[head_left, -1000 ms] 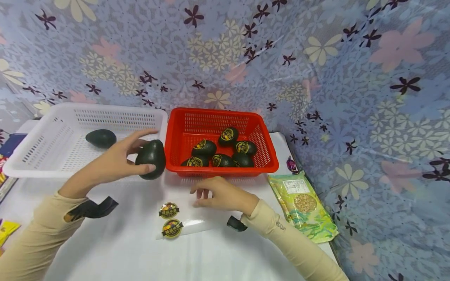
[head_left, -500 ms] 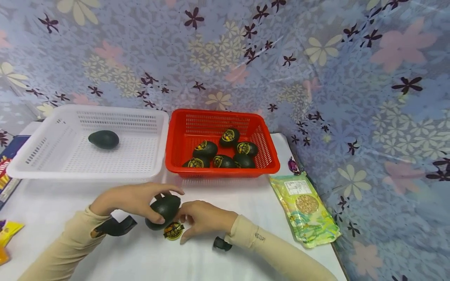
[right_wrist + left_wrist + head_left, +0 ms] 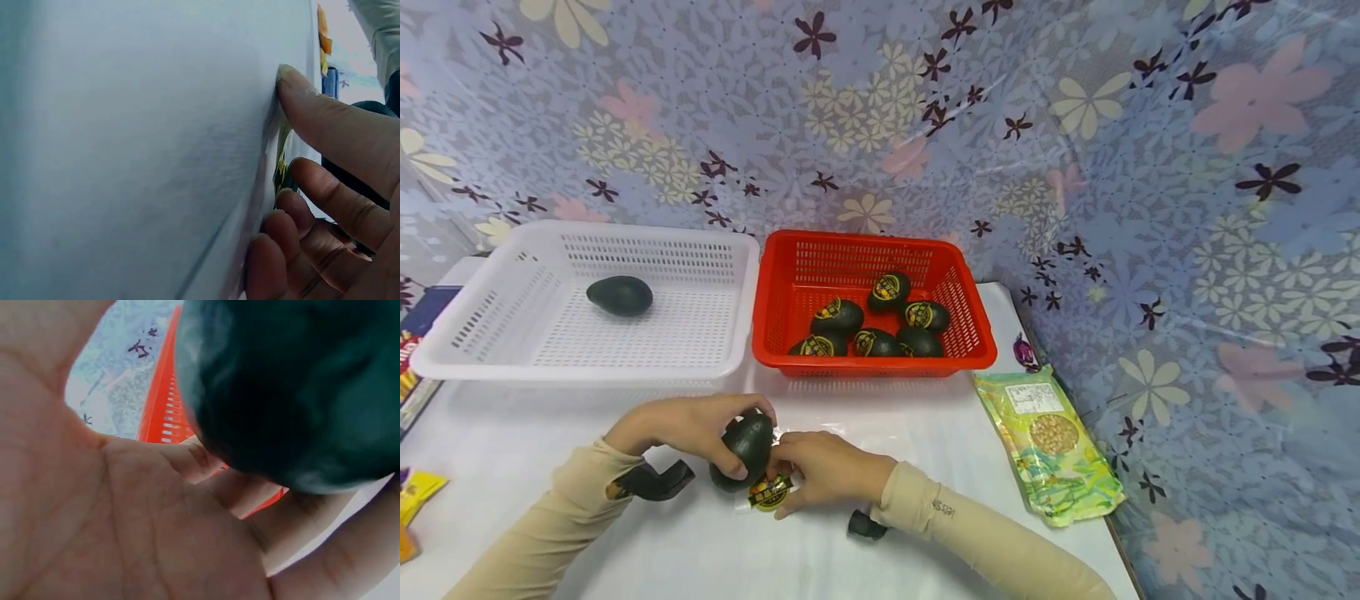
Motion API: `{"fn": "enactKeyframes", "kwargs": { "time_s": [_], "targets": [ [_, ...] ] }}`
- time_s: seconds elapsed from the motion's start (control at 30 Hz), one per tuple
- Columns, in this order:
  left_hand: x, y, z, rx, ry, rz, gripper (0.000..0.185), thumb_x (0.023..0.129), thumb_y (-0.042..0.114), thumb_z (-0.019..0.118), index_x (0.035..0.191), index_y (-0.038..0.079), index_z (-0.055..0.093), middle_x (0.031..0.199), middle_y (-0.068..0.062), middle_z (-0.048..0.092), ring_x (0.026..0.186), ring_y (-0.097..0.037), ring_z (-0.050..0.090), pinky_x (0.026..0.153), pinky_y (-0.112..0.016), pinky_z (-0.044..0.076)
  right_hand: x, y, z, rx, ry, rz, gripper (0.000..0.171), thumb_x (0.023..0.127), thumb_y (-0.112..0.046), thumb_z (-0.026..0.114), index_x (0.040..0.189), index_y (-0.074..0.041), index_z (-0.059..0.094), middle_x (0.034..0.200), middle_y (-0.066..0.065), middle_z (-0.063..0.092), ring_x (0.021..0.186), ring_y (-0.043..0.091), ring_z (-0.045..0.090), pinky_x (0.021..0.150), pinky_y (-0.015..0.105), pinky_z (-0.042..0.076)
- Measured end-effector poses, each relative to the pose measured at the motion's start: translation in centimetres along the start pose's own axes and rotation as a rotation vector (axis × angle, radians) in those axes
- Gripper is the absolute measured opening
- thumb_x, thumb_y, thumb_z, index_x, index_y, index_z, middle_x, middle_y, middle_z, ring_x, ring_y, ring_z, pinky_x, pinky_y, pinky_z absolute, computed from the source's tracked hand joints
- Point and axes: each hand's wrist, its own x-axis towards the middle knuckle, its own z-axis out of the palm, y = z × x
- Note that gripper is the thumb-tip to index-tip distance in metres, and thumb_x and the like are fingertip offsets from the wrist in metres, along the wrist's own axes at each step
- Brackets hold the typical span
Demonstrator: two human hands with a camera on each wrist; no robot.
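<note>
My left hand (image 3: pixel 688 427) holds a dark green avocado (image 3: pixel 749 446) just above the table, thumb on the near side and fingers over the far side. Filling much of the left wrist view, the avocado (image 3: pixel 300 387) lies against the fingers. Beside it, my right hand (image 3: pixel 835 471) rests on a clear sticker sheet, thumb and index finger at either side of a round black-and-gold label (image 3: pixel 771 495). The right wrist view shows this label (image 3: pixel 280 165) edge-on, thumb and fingertips apart and touching the sheet. Part of the sheet is hidden under the hands.
A white basket (image 3: pixel 580 372) with one plain avocado (image 3: pixel 620 296) stands at the back left. Next to it, a red basket (image 3: pixel 880 364) holds several labelled avocados (image 3: pixel 838 317). A green-yellow bag (image 3: pixel 1052 450) lies right; yellow and orange packets (image 3: pixel 421 496) lie left.
My left hand has brought the avocado from over the white basket's front edge down beside the sheet. My right hand has moved left and nearer to the label.
</note>
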Motion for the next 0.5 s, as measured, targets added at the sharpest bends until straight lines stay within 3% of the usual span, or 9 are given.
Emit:
{"fn": "enactKeyframes", "kwargs": {
  "time_s": [0.5],
  "targets": [
    [0.05, -0.57, -0.06, -0.087, -0.059, -0.069, 0.057, 0.072, 0.019, 0.083, 0.121, 0.017, 0.054, 0.117, -0.008, 0.06, 0.106, -0.024, 0.056, 0.083, -0.036, 0.05, 0.09, -0.04, -0.53, 0.044, -0.017, -0.026, 0.017, 0.091, -0.034, 0.074, 0.099, -0.021, 0.069, 0.087, -0.01, 0.059, 0.076, -0.002, 0.048, 0.067, 0.009, 0.036]
  ]
}}
